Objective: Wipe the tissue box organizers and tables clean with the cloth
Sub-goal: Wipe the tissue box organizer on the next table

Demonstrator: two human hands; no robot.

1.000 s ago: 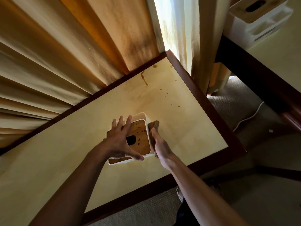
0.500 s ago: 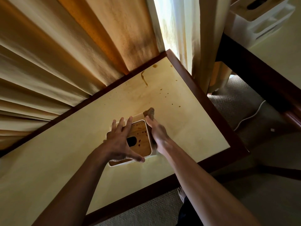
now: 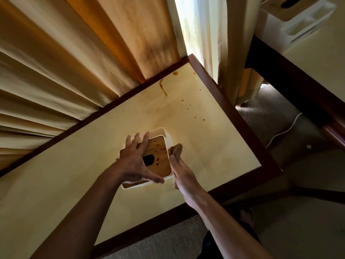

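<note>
Cloth (image 3: pixel 176 149) is pinched in the right hand (image 3: pixel 182 175) and pressed against the right wall of the tissue box organizer (image 3: pixel 162 156), which is stood near the middle of the table (image 3: pixel 214 146). The organizer is steadied by the left hand (image 3: pixel 135 163), spread flat over its wooden lid. Its long axis runs near-left to far-right, alongside the cloth.

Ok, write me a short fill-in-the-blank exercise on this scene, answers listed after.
1. The left hand rests on the tissue box organizer's wooden ____.
2. The right hand presses the brown ____ against the organizer's side.
3. Brown stains dot the table toward its far ____.
4. A second organizer stands on the ____ table.

Answers: lid; cloth; corner; neighbouring
</note>
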